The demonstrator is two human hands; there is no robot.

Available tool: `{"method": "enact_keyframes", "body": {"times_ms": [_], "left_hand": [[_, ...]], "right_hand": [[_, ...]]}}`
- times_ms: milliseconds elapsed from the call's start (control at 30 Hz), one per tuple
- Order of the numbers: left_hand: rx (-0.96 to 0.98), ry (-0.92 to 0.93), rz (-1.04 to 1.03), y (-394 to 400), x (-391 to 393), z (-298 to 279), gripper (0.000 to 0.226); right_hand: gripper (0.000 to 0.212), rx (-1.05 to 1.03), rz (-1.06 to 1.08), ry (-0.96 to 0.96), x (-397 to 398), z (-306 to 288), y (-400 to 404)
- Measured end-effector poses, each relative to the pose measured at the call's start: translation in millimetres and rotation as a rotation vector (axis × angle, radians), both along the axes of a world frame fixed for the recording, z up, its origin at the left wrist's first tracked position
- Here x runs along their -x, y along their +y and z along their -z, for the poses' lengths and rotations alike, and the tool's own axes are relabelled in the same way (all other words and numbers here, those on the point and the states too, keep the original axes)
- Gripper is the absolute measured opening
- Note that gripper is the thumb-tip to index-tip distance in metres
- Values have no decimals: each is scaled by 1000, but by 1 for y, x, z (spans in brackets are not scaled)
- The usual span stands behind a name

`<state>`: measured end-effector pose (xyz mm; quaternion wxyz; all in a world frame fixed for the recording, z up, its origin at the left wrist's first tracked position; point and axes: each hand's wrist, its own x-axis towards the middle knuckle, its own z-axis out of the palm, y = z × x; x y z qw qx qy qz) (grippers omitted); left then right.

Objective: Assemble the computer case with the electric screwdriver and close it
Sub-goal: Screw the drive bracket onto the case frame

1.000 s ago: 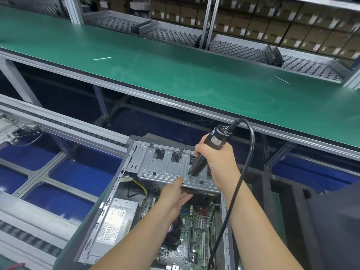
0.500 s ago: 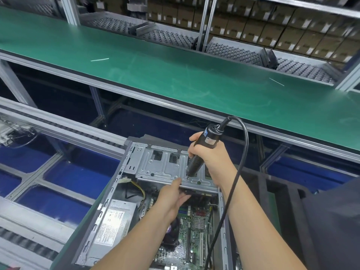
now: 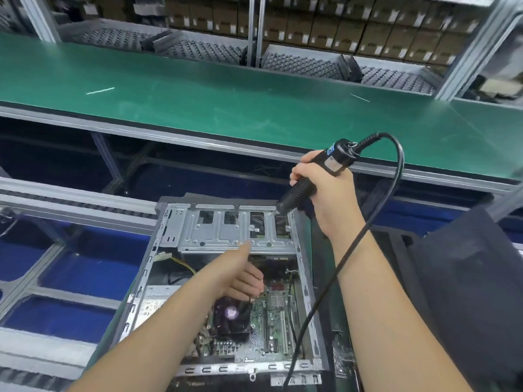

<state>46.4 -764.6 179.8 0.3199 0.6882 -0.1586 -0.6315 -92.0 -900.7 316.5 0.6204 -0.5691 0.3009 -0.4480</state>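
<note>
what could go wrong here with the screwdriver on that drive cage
The electric screwdriver is tilted in the right hand, so its bit could slip off the drive cage. Its cord hangs over the open motherboard and might snag. The left hand rests just below the cage, near a slip.

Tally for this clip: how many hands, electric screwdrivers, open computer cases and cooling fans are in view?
Hands: 2 (left hand, right hand)
Electric screwdriver: 1
Open computer case: 1
Cooling fan: 1
Total: 5

Screwdriver [image 3: 304,190] tip hidden; case [image 3: 307,281] near edge cut off.
</note>
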Motion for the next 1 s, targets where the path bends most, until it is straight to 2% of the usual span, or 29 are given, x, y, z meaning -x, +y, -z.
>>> {"method": "enact_keyframes", "body": {"times_ms": [67,167,233,333,467,533,633,800,1000], "left_hand": [[39,-294,51,-1,16,-11,73],[317,-758,37,-8,57,-25,46],[444,-1008,134,-15,92,-33,34],[418,-1247,437,-35,138,-35,22],[168,-1662,1094,-61,185,-21,15],[65,-1717,1334,-70,206,-4,11],[-135,-1608,1518,-71,234,34,23],[-416,-1492,1609,-61,253,81,41],[-425,-1493,1636,-50,263,105,35]], "right_hand": [[20,1,68,-63,26,1,-2],[18,-39,121,-165,71,13,-6],[16,-76,112,-209,102,33,-10],[15,-210,113,-326,142,64,-18],[16,-314,97,-355,177,104,-26],[16,-356,58,-356,185,117,-27],[17,-419,21,-382,190,131,-22],[22,-498,-39,-374,192,138,-15],[18,-498,-56,-346,200,150,-22]]}}
